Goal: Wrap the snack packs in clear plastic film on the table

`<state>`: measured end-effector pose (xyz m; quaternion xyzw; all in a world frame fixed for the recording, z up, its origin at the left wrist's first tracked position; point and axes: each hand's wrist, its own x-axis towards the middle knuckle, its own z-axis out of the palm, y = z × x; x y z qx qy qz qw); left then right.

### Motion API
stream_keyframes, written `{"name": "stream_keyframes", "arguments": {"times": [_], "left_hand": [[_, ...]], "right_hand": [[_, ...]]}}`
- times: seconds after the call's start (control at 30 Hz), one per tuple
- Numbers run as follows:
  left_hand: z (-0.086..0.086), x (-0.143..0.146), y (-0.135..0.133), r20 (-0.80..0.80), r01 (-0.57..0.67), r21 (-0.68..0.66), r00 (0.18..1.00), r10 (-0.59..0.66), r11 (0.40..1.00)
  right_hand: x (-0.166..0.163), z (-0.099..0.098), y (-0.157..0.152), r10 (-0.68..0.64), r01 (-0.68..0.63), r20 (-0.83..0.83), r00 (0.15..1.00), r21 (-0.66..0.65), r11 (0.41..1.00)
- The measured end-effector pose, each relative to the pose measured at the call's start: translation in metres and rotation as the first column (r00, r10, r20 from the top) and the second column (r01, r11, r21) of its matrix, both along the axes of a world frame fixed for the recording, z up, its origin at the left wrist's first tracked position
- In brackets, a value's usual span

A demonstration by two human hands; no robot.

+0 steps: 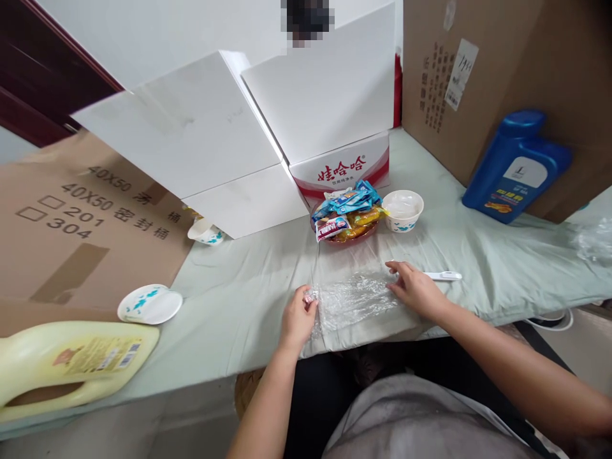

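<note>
A sheet of clear plastic film (356, 299), crinkled and shiny, lies flat near the table's front edge. At its left end my left hand (297, 319) is closed, thumb and fingertips around a small pink-and-white piece (310, 298) too small to name. My right hand (415, 290) rests at the film's right end, its thumb and fingers apart. From beside that hand sticks out a white flat-handled tool (447, 276), its other end hidden. Beyond the film stands a reddish bowl (354, 240) heaped with blue packets (351, 199) and yellow-wrapped snacks (366, 223).
A paper bowl (403, 211) stands right of the snacks. Others, a tilted bowl (150, 304) and one by the boxes (206, 233), are left. White cartons (320, 95) stand behind. A blue bottle (516, 169), yellow jug (81, 363) and brown boxes (478, 76) flank the table.
</note>
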<state>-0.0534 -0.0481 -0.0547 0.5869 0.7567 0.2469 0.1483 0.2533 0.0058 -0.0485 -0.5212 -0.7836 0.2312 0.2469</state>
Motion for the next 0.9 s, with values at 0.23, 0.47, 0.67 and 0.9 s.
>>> {"name": "stream_keyframes", "arguments": {"times": [0.23, 0.47, 0.67, 0.9], "left_hand": [[0.003, -0.002, 0.002, -0.145, -0.01, 0.022, 0.989, 0.013, 1.0], [0.02, 0.016, -0.017, -0.415, 0.259, 0.415, 0.907, -0.072, 0.872], [-0.002, 0.033, -0.02, -0.468, 0.571, 0.005, 0.727, -0.503, 0.821], [0.0, 0.025, -0.032, -0.481, 0.567, 0.004, 0.723, -0.496, 0.824]], "right_hand": [[-0.005, 0.002, 0.001, -0.105, 0.064, 0.259, 0.96, 0.16, 0.985], [-0.008, 0.017, -0.012, 0.115, -0.192, 0.227, 0.967, 0.354, 0.915], [-0.026, -0.016, -0.02, 0.393, -0.492, 0.376, 0.839, 0.216, 0.843], [-0.019, -0.011, -0.025, 0.39, -0.477, 0.359, 0.848, 0.195, 0.857]]}}
